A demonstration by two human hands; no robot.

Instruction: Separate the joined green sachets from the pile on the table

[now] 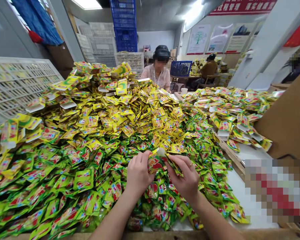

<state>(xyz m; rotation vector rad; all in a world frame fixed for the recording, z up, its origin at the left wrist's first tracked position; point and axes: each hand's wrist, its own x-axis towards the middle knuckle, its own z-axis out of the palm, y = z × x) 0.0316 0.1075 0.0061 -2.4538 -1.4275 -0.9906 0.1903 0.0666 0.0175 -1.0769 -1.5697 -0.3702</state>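
My left hand (139,171) is closed round a small printed box (155,162), whose pale flap stands up at its top. Close beside it on the right, my right hand (183,176) grips a yellow packet (175,165) at the mouth of the box. Both hands are over a wide heap of green packets (83,179). Behind them rises a pile of yellow packets (140,115). My fingers partly hide the box and the packet.
White crates (22,86) stand at the left. More boxes (242,121) lie beyond a wooden divider (230,153) on the right, near a cardboard panel (287,120). A person (157,71) sits across the table, another farther back.
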